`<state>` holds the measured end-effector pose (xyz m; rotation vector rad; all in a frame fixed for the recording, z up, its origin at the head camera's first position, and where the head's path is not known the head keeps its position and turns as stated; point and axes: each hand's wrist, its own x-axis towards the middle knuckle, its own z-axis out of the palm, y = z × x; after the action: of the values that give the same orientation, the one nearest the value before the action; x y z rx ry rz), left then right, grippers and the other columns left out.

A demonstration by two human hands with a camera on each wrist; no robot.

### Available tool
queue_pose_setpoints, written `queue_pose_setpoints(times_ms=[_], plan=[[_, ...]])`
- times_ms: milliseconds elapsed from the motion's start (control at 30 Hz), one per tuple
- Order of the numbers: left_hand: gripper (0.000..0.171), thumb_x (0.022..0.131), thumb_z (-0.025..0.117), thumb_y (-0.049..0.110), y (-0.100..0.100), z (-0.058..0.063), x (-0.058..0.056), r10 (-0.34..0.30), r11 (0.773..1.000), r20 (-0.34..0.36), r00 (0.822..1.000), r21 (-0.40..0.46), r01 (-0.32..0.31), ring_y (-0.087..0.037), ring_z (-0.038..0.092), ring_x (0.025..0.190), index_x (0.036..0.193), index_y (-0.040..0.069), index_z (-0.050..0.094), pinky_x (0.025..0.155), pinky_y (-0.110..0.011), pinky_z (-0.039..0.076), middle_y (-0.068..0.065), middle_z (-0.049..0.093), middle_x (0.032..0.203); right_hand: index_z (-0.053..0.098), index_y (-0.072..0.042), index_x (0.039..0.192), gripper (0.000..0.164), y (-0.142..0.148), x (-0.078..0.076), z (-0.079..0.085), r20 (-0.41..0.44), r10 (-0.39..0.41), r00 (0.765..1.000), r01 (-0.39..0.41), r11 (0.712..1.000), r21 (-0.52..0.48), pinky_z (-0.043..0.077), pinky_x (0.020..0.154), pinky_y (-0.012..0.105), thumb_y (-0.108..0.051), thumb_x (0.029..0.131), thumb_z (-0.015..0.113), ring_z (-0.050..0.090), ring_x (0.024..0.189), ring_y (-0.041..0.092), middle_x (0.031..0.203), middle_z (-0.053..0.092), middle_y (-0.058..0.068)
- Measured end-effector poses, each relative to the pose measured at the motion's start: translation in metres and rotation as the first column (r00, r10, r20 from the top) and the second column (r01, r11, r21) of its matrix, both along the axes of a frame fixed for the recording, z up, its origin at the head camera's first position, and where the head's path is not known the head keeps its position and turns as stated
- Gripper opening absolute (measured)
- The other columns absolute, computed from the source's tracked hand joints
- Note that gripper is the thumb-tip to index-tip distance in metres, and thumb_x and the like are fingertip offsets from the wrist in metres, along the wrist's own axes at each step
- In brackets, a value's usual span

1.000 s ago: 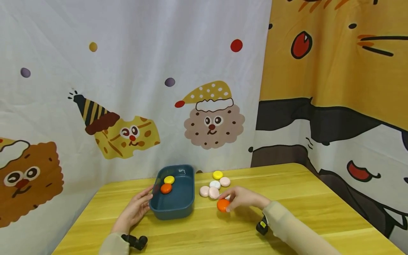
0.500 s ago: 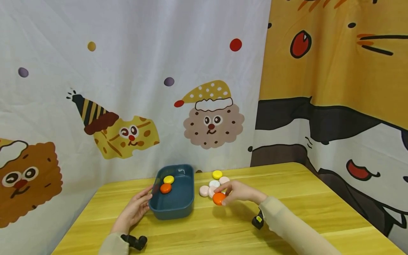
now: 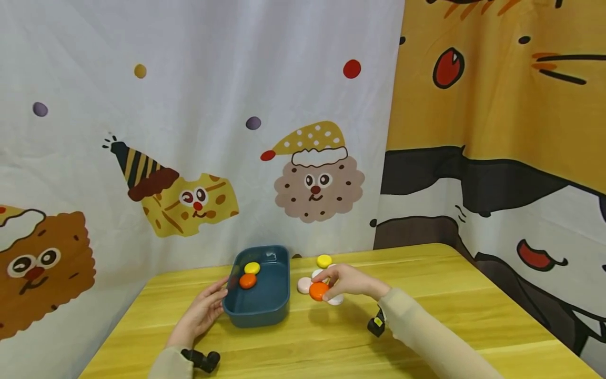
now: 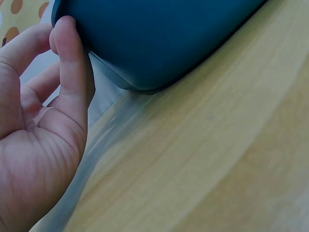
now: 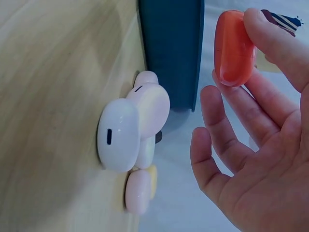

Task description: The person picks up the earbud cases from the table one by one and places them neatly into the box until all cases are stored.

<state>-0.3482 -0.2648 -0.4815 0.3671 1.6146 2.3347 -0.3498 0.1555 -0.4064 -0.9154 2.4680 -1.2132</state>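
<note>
My right hand [image 3: 347,280] pinches a glossy, rounded orange disc [image 3: 319,291] between thumb and fingers, held up above the table. In the right wrist view the orange disc [image 5: 235,48] stands on edge, with the lower fingers loosely bent away from it. Under and behind that hand lie several similar discs, among them a pale pink disc [image 3: 304,285], a white disc [image 5: 119,135] with a dark slot, and a yellow disc [image 3: 324,260]. My left hand [image 3: 201,310] rests against the left side of a dark blue bin [image 3: 258,318], thumb and fingertips at its wall.
Inside the bin lie another yellow disc [image 3: 252,268] and another orange disc [image 3: 248,281]. The wooden table [image 3: 284,352] ends at the back against a printed curtain [image 3: 203,105]. Each wrist wears a small black camera.
My right hand has lifted the orange disc and carried it left, over the pink and white discs. A white disc now shows below that hand. My left hand and the bin stay put.
</note>
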Motion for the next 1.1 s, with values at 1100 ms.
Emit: queue_pose_setpoints(times_ms=[1100], plan=[[0.059,0.102,0.047,0.007,0.001,0.0,0.0,-0.003,1.0,-0.005,1.0,0.003,0.003,-0.007,0.062,0.073,0.154,0.001,0.019,0.066,-0.019,0.052,0.001,0.066,0.098,0.068,-0.013,0.124,0.044,-0.061,-0.025,0.019,-0.019,0.073,0.997,-0.072,0.997,0.023,0.051,0.066,0.032,-0.016,0.081,0.08,0.064,0.076,0.039,0.078,0.07,0.014]])
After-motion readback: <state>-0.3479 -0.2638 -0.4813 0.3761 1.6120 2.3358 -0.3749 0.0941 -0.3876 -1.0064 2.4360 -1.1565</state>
